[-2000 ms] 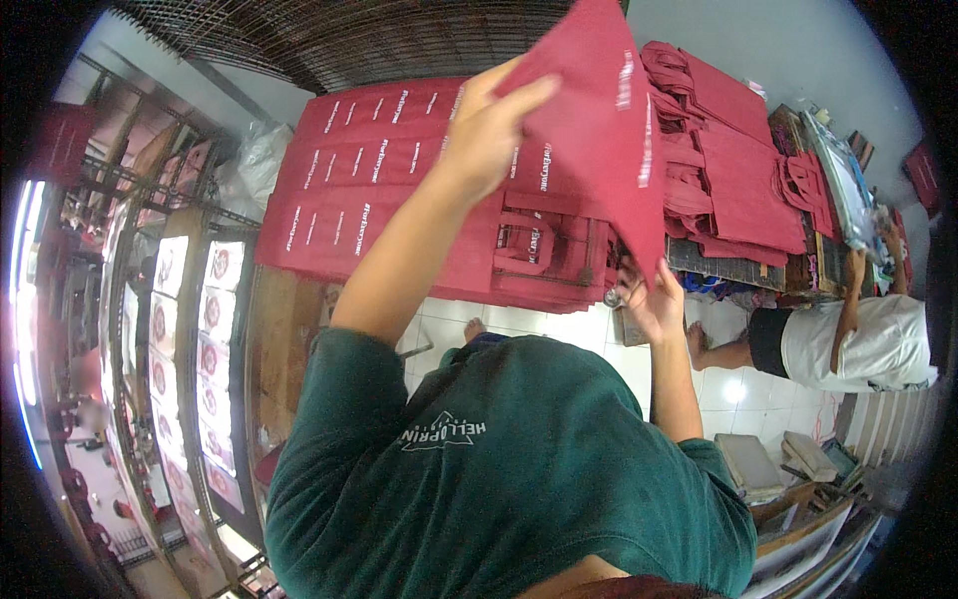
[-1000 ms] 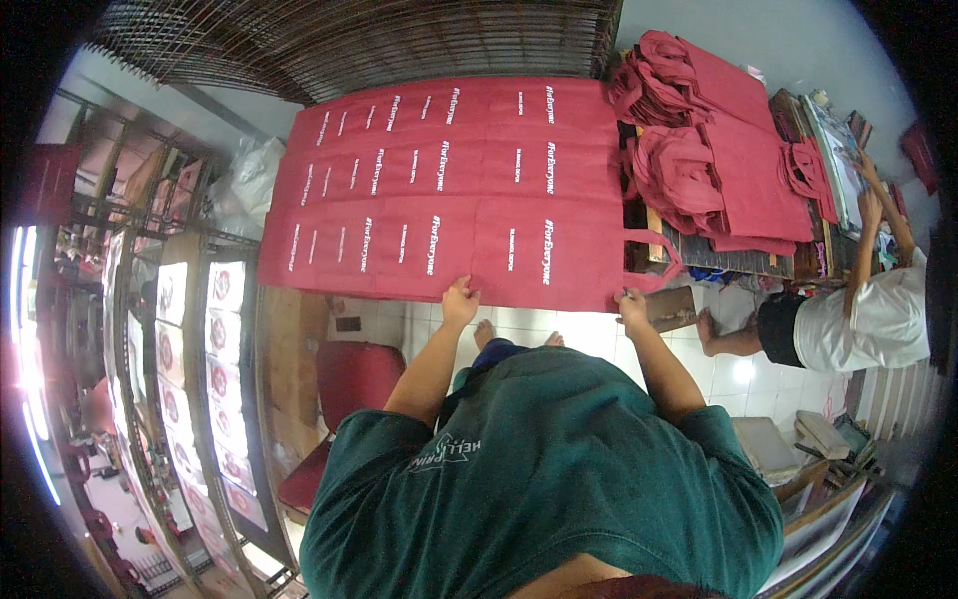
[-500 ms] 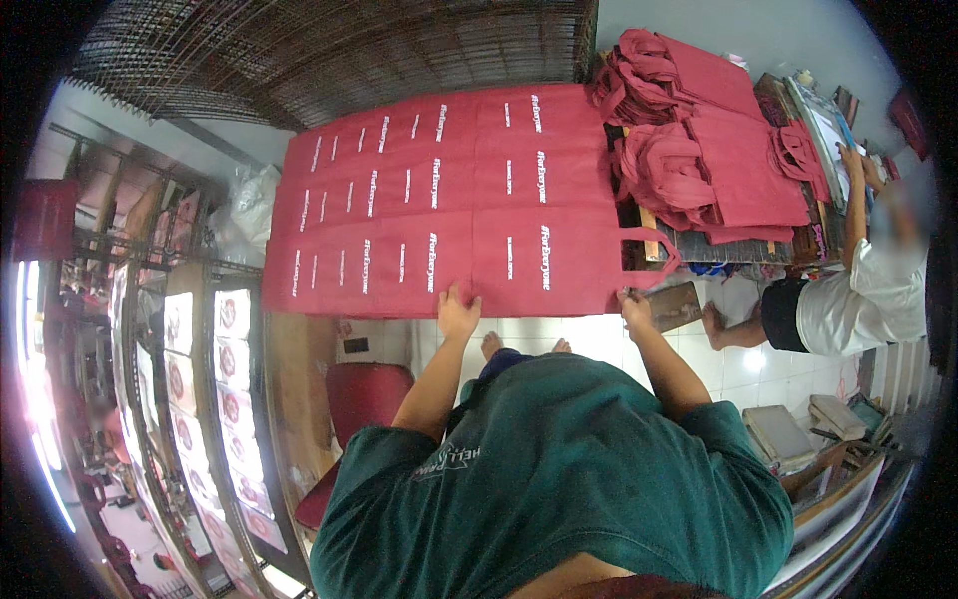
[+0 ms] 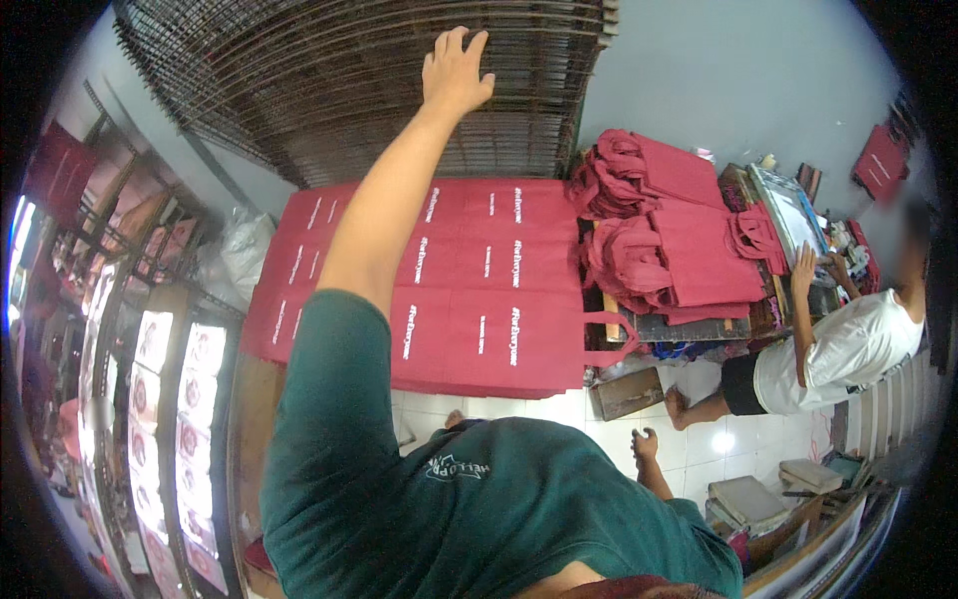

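Note:
My left hand (image 4: 457,75) is raised in front of a stacked rack of brown bars (image 4: 349,110), fingers spread. Whether its fingertips touch the rack I cannot tell. Below the outstretched arm lie red fabric bags (image 4: 464,344) with white print, in overlapping rows on the table. A bag handle (image 4: 627,334) sticks out at their right end. Near my right side, my right hand (image 4: 647,445) hangs low over the floor, away from the bags. Its fingers are loosely bent and apart, with nothing I can make out in them. My left arm hides part of the bags.
Piles of red bags (image 4: 709,255) sit to the right. Beyond them, a co-worker in a white shirt (image 4: 843,344) has both hands at a pale framed board (image 4: 788,215). A brown box (image 4: 629,393) stands on the tiled floor. Lit shelving (image 4: 200,419) lines the left.
My left hand has left the bags' near edge and risen forward to the rack. My right hand has let go of the near right corner and dropped back. The co-worker's hands shifted on the board.

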Demonstrator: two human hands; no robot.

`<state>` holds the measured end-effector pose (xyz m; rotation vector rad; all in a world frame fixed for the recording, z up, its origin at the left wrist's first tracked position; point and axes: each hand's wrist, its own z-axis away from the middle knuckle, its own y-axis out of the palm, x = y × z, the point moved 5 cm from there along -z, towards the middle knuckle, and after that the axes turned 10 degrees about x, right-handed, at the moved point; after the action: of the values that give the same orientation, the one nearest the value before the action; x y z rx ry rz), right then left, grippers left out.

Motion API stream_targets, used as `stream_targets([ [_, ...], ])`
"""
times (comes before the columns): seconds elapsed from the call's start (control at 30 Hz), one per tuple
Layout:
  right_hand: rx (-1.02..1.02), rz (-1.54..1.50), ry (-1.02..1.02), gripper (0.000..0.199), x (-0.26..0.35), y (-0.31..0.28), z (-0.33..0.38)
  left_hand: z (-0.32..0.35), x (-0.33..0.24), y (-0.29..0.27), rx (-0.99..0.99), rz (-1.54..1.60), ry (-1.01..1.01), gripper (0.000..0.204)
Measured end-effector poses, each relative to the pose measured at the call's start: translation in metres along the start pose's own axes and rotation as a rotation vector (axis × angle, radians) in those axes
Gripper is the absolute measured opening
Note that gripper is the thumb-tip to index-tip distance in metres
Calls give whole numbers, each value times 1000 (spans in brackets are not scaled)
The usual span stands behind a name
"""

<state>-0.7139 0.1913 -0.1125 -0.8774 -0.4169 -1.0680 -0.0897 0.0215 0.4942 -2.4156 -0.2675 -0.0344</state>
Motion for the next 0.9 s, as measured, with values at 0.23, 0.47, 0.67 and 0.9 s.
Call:
stream_targets([
  [0.23, -64, -76, 200, 47, -78, -32, 47, -37, -1, 10, 265, -143, -76, 55],
  [0.47, 92, 98, 219, 44, -117, -17, 59, 129, -46, -28, 289, 197, 124, 44],
  [0.67, -2, -161, -97, 33, 21, -23, -3, 365, -91, 2, 911, 416, -69, 60],
  [0.9, -58, -910, -283, 75, 238, -75, -37, 481, -120, 71, 1217, 350, -154, 72],
])
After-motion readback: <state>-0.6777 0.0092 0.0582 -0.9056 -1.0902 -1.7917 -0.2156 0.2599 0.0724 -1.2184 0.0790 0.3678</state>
